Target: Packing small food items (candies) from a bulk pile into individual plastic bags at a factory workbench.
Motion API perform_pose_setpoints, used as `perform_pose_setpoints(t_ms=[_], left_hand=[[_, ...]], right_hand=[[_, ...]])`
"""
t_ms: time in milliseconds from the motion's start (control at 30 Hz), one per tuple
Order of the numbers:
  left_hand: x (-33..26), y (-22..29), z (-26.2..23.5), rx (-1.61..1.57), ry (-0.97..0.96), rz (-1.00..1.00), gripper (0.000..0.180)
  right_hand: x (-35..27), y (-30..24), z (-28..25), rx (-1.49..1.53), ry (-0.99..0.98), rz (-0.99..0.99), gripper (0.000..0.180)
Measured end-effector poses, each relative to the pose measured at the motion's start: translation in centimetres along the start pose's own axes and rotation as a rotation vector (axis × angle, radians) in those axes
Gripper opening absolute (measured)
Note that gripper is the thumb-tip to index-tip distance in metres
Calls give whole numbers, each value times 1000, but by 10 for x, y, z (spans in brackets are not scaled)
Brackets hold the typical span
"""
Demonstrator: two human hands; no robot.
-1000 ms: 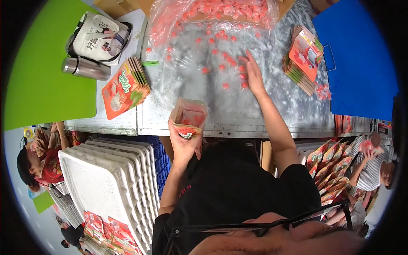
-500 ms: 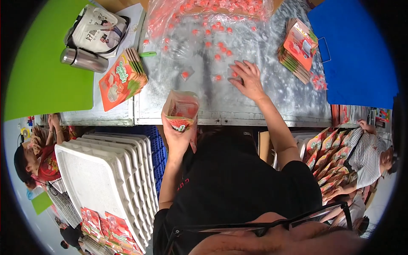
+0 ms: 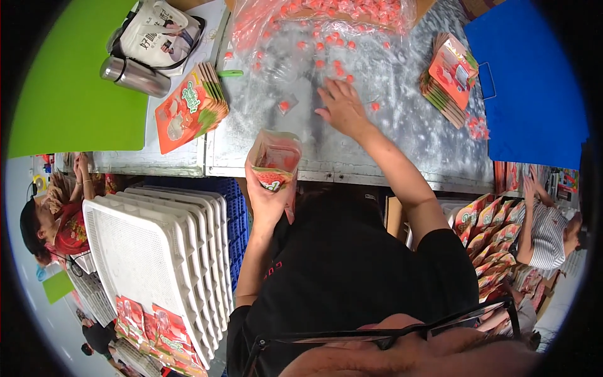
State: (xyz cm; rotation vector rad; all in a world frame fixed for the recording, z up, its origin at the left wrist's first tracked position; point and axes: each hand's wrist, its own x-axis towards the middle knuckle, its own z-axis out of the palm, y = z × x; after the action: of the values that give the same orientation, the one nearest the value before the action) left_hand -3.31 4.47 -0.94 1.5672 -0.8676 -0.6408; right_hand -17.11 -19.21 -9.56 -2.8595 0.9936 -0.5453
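We curl our left hand [image 3: 269, 200] fingers tight around an open red pouch [image 3: 275, 160], holding it upright at the near edge of the metal table [image 3: 402, 144]. Our right hand [image 3: 342, 108] lies palm down farther out on the table, fingers bent together over small pink candies [image 3: 326, 63] scattered on clear plastic sheet; whether it grips one we cannot tell. A stack of printed pouches [image 3: 188, 108] lies to the left, another stack [image 3: 449, 78] to the right. White trays [image 3: 151, 264] stand near left.
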Motion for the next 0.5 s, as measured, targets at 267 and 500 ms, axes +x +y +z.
perform_pose_setpoints(t_ms=[267, 500], left_hand=[[-1, -1, -3, -54, 25, -33, 78], [8, 1, -8, -84, -34, -30, 69]], right_hand=[[-37, -36, -16, 90, -25, -111, 45], [-59, 53, -31, 247, 96, 171, 29]])
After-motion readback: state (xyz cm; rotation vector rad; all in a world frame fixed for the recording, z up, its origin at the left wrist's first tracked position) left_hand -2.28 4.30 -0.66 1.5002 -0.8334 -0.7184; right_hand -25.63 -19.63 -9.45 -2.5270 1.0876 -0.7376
